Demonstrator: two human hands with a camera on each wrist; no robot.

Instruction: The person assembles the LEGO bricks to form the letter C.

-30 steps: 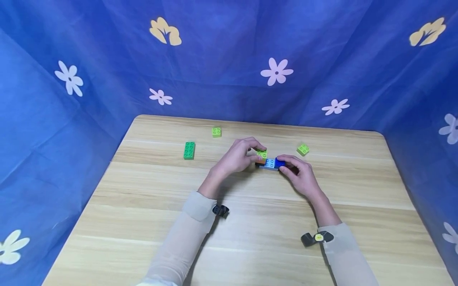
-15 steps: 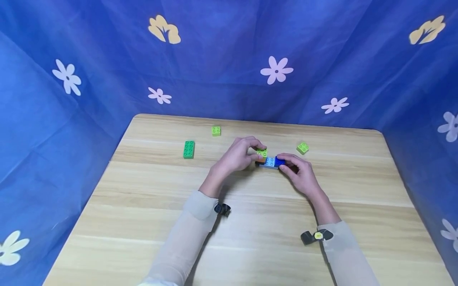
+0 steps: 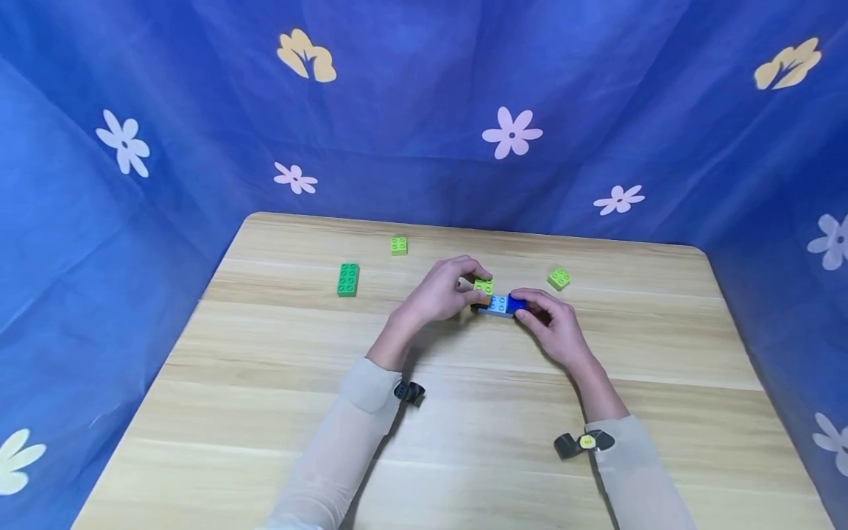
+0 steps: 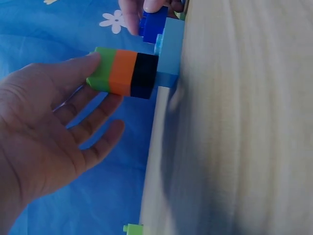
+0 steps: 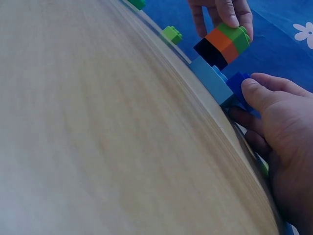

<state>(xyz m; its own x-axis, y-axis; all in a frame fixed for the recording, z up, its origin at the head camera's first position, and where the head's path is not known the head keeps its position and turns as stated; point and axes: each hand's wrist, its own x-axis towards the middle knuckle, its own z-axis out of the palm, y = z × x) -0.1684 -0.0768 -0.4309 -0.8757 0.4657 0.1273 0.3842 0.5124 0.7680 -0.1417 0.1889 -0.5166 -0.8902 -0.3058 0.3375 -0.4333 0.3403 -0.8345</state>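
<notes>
On the wooden table lies a light blue brick (image 3: 498, 304), one face down on the tabletop. Its left end bears a small tower: a black brick (image 4: 144, 76) lowest, an orange brick (image 4: 122, 72) over it and a lime green brick (image 4: 101, 73) on top. My left hand (image 3: 439, 293) pinches the tower's upper part between thumb and fingers; the other fingers are spread in the left wrist view. A dark blue brick (image 4: 155, 24) sits on the light blue brick's right end. Thumb and index finger of my right hand (image 3: 559, 327) grip that dark blue brick.
Behind my left hand stand a long green brick (image 3: 347, 280) and a small lime brick (image 3: 398, 246). Another small lime brick (image 3: 559, 278) lies beyond my right hand. A blue flowered curtain (image 3: 411, 110) hangs behind the table (image 3: 265, 368).
</notes>
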